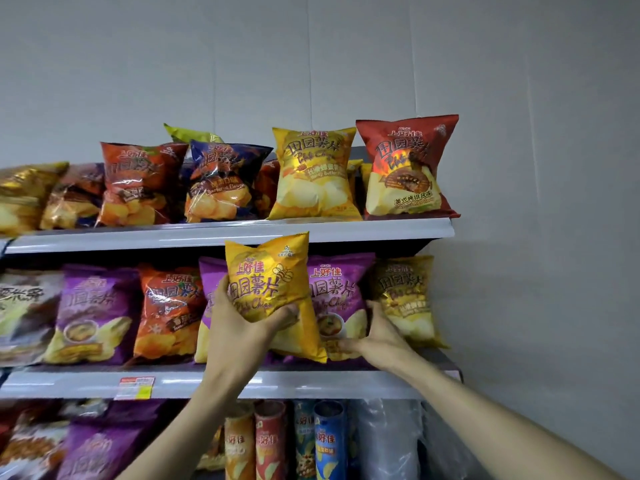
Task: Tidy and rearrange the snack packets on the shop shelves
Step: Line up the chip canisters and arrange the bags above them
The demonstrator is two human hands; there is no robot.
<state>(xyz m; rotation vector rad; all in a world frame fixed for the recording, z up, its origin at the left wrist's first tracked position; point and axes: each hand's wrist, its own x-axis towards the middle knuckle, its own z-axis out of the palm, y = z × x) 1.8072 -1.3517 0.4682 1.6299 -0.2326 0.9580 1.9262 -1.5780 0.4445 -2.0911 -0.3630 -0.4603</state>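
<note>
My left hand (239, 323) grips a yellow chip packet (273, 278) by its lower half and holds it up in front of the middle shelf (311, 382). My right hand (377, 336) reaches to the right, its fingers curled round the lower right edge of a purple chip packet (336, 292) standing on that shelf. Right of it stands a gold-yellow packet (405, 296). On the top shelf (242, 233) stand a yellow packet (311, 174) and a red packet (407, 168) at the right end.
More packets line both shelves to the left: red (138, 181), dark blue (221, 181), purple (93, 310), orange (166, 306). Chip tubes (298, 441) stand on the bottom shelf beside clear plastic wrap (391, 441). A price tag (135, 388) sits on the middle rail. A grey wall (540, 237) lies right.
</note>
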